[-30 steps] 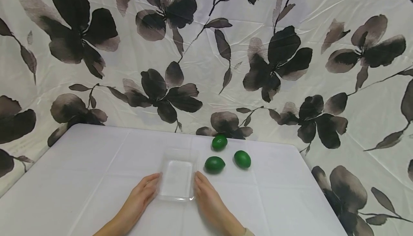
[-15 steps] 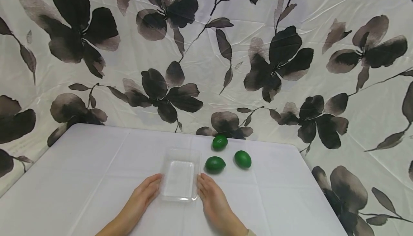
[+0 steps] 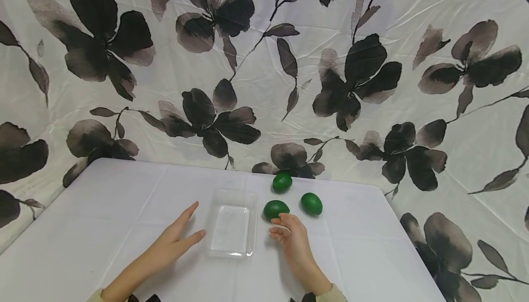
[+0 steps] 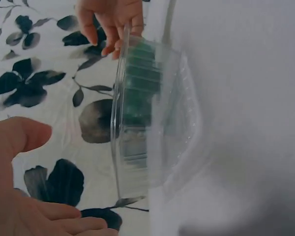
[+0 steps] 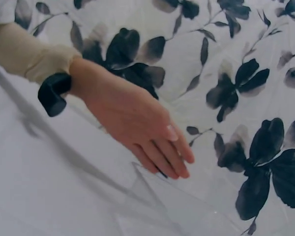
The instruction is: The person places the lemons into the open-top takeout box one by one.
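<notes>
A clear plastic container [image 3: 231,225] sits on the white-covered table. To its left, my left hand [image 3: 167,243] is spread, thumb apart from the fingers, holding nothing. That same left hand [image 5: 132,115] appears in the right wrist view above the container's edge. Right of the container, my right hand [image 3: 294,242] has its fingers loosely bent at the near side of a green lime [image 3: 274,208]; whether they touch it cannot be told. Two more limes, one at the back [image 3: 282,181] and one to the right [image 3: 312,204], lie close by. The left wrist view shows green through the container wall [image 4: 137,83].
The table [image 3: 103,201] has a white cloth with fold lines. Its far edge meets a hanging floral curtain [image 3: 289,72]. Dark bands, one on the left wrist [image 5: 54,93], show at the sleeves.
Both hands have let go of the container's sides. The left hand has drawn back and spread; the right has moved right and forward to the nearest lime. The container had shifted slightly right before that.
</notes>
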A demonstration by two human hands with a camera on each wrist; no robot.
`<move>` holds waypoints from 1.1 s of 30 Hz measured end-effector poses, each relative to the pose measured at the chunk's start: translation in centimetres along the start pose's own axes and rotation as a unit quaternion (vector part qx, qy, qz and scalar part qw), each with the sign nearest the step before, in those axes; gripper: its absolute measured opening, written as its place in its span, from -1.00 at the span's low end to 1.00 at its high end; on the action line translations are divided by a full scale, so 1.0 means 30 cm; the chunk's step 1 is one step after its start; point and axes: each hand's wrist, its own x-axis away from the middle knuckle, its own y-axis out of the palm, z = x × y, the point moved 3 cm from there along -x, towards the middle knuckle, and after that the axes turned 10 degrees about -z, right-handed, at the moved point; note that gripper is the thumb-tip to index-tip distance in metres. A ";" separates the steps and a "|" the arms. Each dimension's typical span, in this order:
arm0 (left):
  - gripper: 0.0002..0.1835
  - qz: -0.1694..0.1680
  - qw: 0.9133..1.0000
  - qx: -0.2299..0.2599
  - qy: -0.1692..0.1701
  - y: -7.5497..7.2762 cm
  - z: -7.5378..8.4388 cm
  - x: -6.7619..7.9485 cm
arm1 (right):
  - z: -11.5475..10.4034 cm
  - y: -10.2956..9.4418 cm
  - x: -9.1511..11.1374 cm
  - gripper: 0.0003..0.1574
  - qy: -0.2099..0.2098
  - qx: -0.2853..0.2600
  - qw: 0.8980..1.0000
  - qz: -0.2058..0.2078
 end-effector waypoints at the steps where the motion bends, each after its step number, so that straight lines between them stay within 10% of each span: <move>1: -0.11 -0.001 1.000 -0.026 -0.001 -0.003 0.003 -0.002 | -0.008 -0.002 -0.006 -0.73 -0.014 0.000 1.000 0.009; 10: 0.16 0.022 0.966 -0.255 0.027 0.014 0.036 -0.042 | -0.032 -0.017 -0.087 -0.86 -0.157 0.005 0.979 0.127; 16: 0.30 0.001 0.952 -0.303 0.037 0.076 0.019 -0.075 | -0.009 -0.053 -0.147 -0.80 -0.218 0.044 0.953 0.205; 29: 0.30 0.012 0.955 -0.292 0.049 0.144 -0.009 -0.091 | 0.089 -0.118 -0.191 -0.51 -0.202 0.239 0.948 0.052; 33: 0.32 0.006 0.960 -0.276 0.039 0.149 -0.006 -0.093 | 0.103 -0.112 -0.190 -0.45 -0.218 0.328 0.919 0.012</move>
